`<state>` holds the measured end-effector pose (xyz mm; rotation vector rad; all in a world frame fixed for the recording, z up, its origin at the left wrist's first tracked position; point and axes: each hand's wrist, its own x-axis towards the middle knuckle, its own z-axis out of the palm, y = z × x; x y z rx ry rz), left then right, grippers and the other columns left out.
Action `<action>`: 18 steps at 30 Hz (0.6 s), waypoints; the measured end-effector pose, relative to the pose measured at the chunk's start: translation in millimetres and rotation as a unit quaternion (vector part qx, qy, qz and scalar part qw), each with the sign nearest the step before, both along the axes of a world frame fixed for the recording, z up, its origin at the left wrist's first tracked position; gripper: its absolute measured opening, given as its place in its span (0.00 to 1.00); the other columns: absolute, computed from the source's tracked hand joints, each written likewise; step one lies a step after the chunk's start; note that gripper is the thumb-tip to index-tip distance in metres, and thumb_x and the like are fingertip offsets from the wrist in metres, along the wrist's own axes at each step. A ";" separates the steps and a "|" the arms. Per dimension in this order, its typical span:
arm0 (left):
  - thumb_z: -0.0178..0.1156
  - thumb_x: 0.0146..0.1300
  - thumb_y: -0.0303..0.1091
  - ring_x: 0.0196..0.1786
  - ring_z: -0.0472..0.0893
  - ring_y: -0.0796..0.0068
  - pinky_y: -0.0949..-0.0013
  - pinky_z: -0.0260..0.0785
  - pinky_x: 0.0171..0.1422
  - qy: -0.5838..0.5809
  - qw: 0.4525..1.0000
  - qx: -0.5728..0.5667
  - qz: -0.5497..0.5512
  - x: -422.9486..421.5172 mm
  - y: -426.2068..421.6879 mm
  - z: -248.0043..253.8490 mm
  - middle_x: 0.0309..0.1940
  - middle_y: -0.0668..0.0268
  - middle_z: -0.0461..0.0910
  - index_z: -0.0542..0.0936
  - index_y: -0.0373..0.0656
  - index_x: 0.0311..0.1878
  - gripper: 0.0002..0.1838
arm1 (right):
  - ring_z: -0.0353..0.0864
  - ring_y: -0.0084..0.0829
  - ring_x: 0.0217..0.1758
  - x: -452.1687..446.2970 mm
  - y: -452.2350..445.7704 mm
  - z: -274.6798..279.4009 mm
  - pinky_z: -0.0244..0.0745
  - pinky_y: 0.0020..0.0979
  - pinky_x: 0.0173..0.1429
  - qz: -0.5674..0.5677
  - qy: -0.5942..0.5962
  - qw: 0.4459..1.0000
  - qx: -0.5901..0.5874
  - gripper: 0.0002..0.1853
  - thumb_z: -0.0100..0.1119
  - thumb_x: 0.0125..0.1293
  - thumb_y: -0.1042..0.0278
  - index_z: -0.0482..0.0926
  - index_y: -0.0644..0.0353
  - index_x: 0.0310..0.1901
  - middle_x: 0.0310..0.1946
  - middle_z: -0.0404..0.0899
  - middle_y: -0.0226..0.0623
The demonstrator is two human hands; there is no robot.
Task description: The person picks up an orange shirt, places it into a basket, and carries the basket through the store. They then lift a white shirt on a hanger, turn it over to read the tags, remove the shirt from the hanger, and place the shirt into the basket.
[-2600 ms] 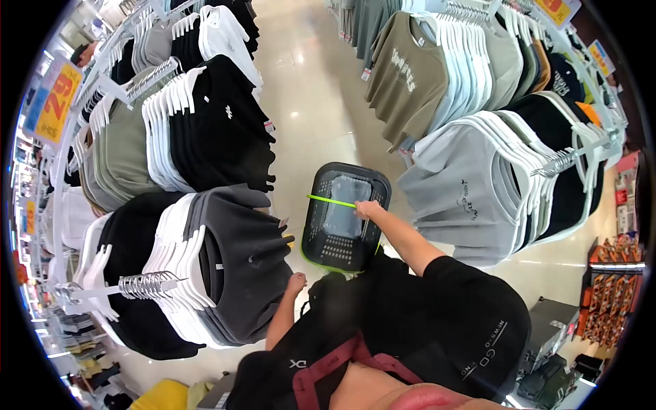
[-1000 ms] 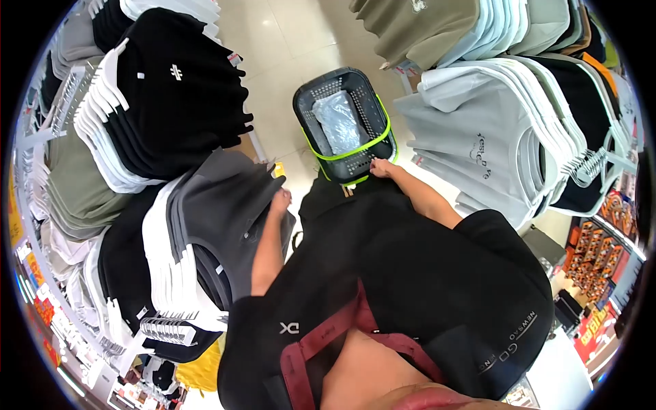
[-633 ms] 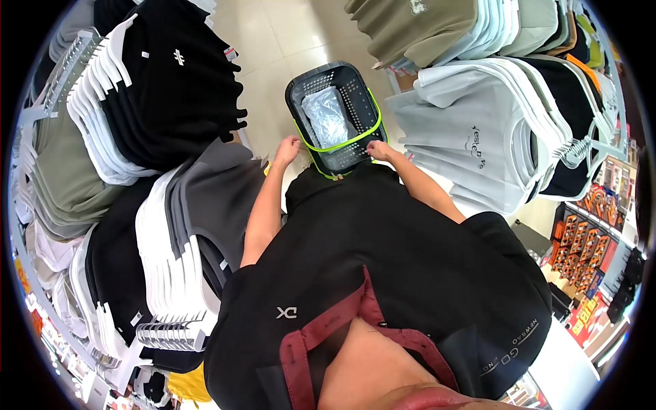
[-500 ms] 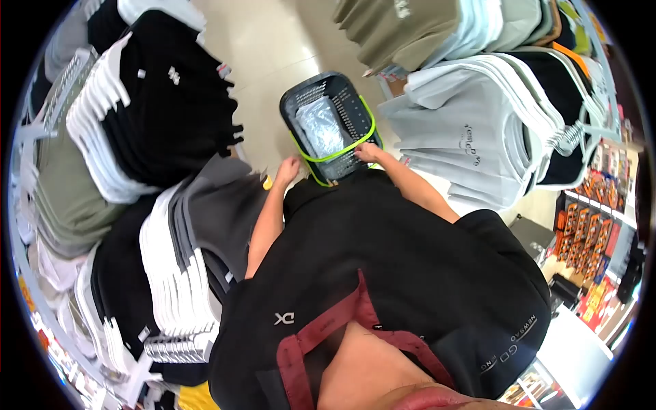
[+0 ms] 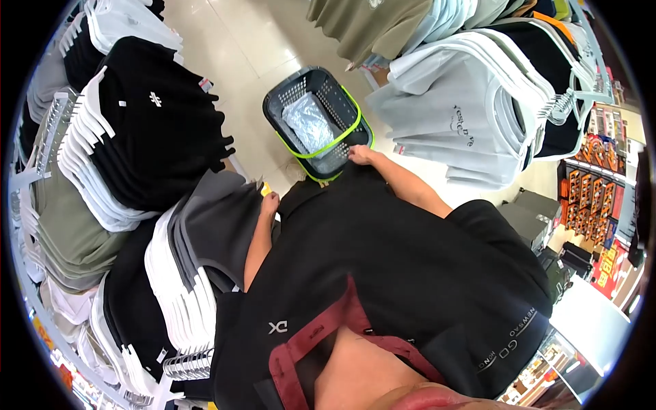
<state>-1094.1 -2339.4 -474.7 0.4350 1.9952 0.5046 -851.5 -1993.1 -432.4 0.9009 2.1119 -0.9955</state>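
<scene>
A black shopping basket [image 5: 272,102] with lime-green trim stands ahead of my body, its green handle [image 5: 328,146] lying across the top. Inside is a clear plastic-wrapped package [image 5: 309,121] with pale contents. My right hand [image 5: 360,155] is closed at the near right edge of the basket; its fingertips are partly hidden, so the exact grip point is unclear. Off to the left, my left hand [image 5: 271,202] is curled closed, apart from the basket and close to the grey garments [image 5: 217,210]. Nothing shows between its fingers.
Racks of hanging shirts line both sides: black shirts [image 5: 160,137] on the left, light grey shirts [image 5: 454,102] on the right. Olive shirts [image 5: 372,31] hang farther ahead. A pale tiled floor [image 5: 246,41] runs between them. Merchandise shelves [image 5: 586,205] stand at the right.
My left hand has moved back and left, away from the basket. The basket and my right hand have shifted slightly left. The nearby racks have slid down and left in view.
</scene>
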 end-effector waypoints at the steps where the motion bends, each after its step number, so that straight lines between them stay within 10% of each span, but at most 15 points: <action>1: 0.51 0.58 0.37 0.37 0.83 0.64 0.66 0.72 0.44 0.050 0.996 0.051 -0.044 0.4 0.7 -10.1 0.32 0.56 0.83 0.81 0.38 0.38 0.15 | 0.78 0.46 0.52 2.1 1.3 11.6 0.72 0.41 0.56 -0.024 0.000 1.000 -0.014 0.17 0.53 0.59 0.60 0.80 0.57 0.46 0.46 0.79 0.48; 18: 0.50 0.66 0.36 0.29 0.79 0.74 0.72 0.70 0.28 -0.108 0.989 0.028 -0.098 -17.8 77.9 -24.1 0.33 0.59 0.81 0.76 0.38 0.49 0.14 | 0.79 0.45 0.47 59.9 4.3 66.0 0.72 0.39 0.53 -0.164 0.054 0.984 0.038 0.16 0.51 0.61 0.60 0.78 0.58 0.46 0.41 0.81 0.48</action>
